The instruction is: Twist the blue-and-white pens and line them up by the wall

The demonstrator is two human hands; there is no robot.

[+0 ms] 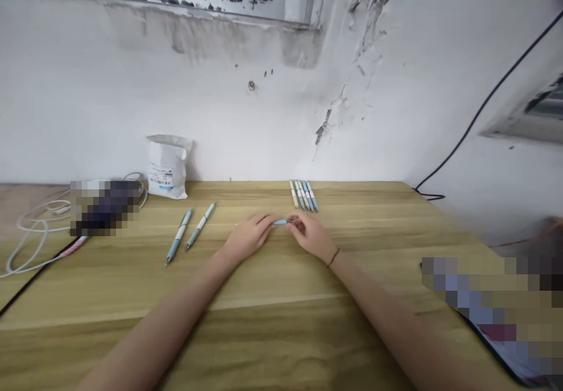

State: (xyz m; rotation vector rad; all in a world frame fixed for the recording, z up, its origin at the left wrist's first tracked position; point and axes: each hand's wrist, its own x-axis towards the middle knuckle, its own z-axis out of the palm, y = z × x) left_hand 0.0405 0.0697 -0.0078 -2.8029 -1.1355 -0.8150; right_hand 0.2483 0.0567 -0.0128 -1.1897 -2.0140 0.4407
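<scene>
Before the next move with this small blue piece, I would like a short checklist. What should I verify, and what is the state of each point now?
1. Blue piece held in the right hand's fingers: ok.
2. Left hand touching the piece: cannot tell, its fingertips are very close to the piece's end.
3. Right end of the piece in view: not ok, the right hand's fingers hide it.
4. Two pens on the left lying apart from the hands: ok.
5. Pen row at the far edge of the table apart from the hands: ok.
</scene>
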